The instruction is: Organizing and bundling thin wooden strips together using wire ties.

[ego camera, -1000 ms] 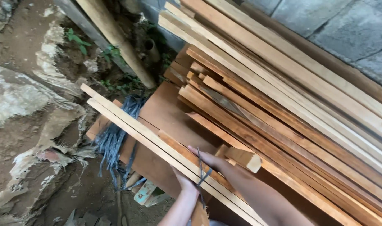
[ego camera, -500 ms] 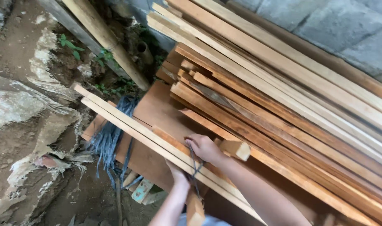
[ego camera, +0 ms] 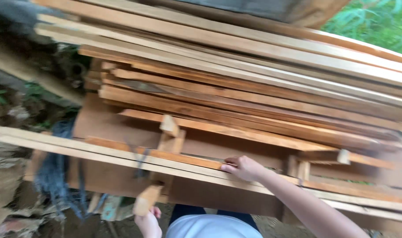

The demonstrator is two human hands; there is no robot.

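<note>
The right hand (ego camera: 244,168) is lying just right of the frame's centre, its fingers curled over the edge of a bundle of long pale slats (ego camera: 99,152), which is stretching from the left edge across the lower middle of the picture and on toward the lower right. The fingers are pressing on top of the slats rather than closing fully round them. A thin dark cord (ego camera: 138,159) is wrapping the bundle left of centre.

At the bottom, left of centre, the left hand (ego camera: 149,224) is rising toward a short wood block (ego camera: 147,199) that is hanging below the bundle; motion blur makes it hard to tell whether the fingers are gripping the block or only touching its lower end.

A big stack of planks (ego camera: 236,88) is filling the upper and right parts of the frame, behind the bundle. A flat brown board (ego camera: 104,123) is lying beneath the slats, and frayed blue-grey strapping (ego camera: 55,176) is dangling at the lower left.
</note>
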